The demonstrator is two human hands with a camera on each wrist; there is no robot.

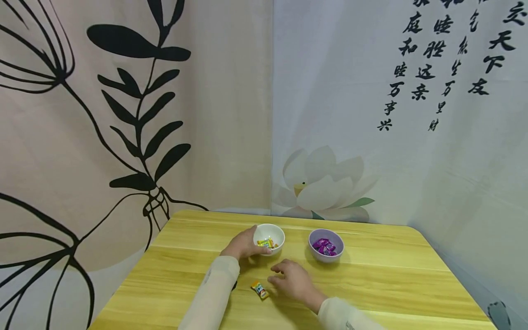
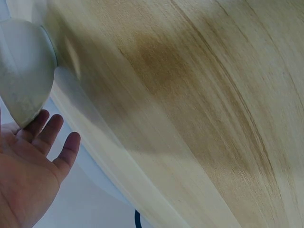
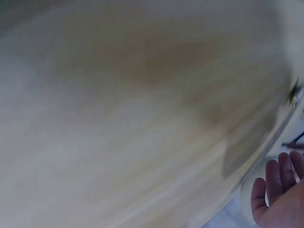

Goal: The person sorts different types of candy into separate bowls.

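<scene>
My left hand (image 1: 246,244) grips a white bowl (image 1: 278,228) by its left side, with the thumb along the near rim. Small yellow-wrapped candies (image 1: 266,243) lie inside. In the left wrist view the bowl (image 2: 26,66) shows its outer wall, with the fingers against its underside. My right hand (image 1: 294,280) is over the table with its fingers loosely bent and nothing in them. One yellow-orange wrapped candy (image 1: 260,290) lies on the table just left of those fingers. In the right wrist view the right hand (image 3: 282,194) appears at the lower right corner.
A light purple bowl (image 1: 326,258) with several purple-wrapped candies (image 1: 324,246) stands to the right of the white one. Both are on a wood-grain table (image 1: 396,270). Behind its far edge hangs a printed curtain (image 1: 231,114) with plants, a lotus and writing.
</scene>
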